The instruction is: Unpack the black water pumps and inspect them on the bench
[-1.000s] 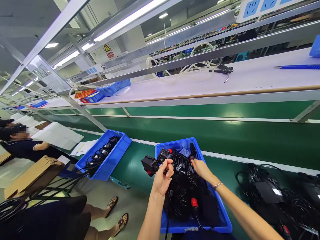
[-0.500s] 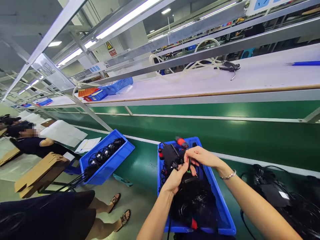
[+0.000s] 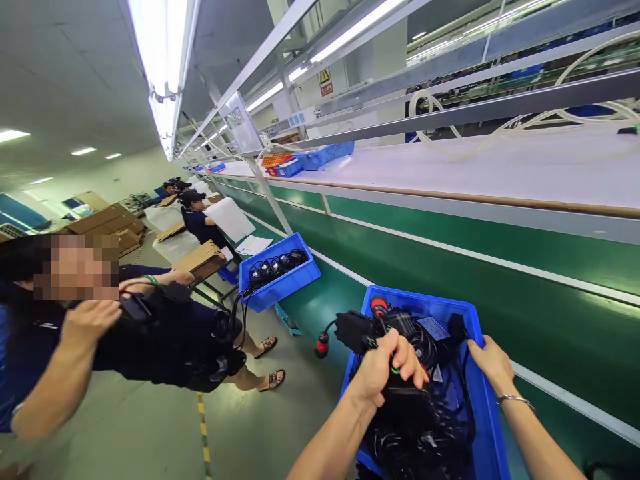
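Left hand (image 3: 393, 367) fist-clamped on black power adapter (image 3: 354, 331) and its cable, above blue bin (image 3: 425, 305) centre. Right hand (image 3: 493, 360) fingers together, gripping bin rim at 3 o'clock. Pin the bin, lift straight; coiled cables likely snag.

Bright blue on the bin (image 3: 483, 407); black on the power unit (image 3: 354, 331) and the coiled cables (image 3: 420, 437). Red on the round cap (image 3: 379, 307) and the plug (image 3: 321, 347). Deep green along the conveyor belt (image 3: 450, 267), white over the shelf (image 3: 500, 167). Same blue on the second bin (image 3: 280, 288). Brown on the cardboard (image 3: 200, 257); grey on the floor (image 3: 150, 433), broken by a yellow dashed line (image 3: 203, 427). Silver on the bracelet (image 3: 515, 399).
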Demonstrator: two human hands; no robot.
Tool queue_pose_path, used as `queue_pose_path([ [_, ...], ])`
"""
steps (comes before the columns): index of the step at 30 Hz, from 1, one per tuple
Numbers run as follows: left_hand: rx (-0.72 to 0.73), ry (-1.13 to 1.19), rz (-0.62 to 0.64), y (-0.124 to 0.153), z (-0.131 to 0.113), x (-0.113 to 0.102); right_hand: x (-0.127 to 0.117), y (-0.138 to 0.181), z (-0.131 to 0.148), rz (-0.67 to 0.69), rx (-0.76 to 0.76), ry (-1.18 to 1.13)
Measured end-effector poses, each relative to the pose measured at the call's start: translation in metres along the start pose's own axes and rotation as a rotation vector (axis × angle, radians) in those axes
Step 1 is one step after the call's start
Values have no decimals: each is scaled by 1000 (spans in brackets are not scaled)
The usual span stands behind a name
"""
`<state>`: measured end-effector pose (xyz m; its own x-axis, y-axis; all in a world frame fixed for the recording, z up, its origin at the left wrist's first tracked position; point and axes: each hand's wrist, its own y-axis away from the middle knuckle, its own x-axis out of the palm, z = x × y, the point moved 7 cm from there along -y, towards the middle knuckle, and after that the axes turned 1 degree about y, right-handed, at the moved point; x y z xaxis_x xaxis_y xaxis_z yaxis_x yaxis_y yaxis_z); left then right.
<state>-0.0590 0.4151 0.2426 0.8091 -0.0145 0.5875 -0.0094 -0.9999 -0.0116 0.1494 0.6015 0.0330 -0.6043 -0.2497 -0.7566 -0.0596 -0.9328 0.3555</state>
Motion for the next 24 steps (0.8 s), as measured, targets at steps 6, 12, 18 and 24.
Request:
queue_pose_path([
  [6,160,-105,-21,21,-73,15,-5,16,-30,-123,109,-3],
  [12,297,-38,-72,36,-133,27,-46,16,-59,-206,209,-2],
  [18,332,-58,-39,27,-145,44,-95,44,-11,-292,-144,-9],
  [24,291,-35,9,28,-133,50,-1,224,64,605,-821,-113],
])
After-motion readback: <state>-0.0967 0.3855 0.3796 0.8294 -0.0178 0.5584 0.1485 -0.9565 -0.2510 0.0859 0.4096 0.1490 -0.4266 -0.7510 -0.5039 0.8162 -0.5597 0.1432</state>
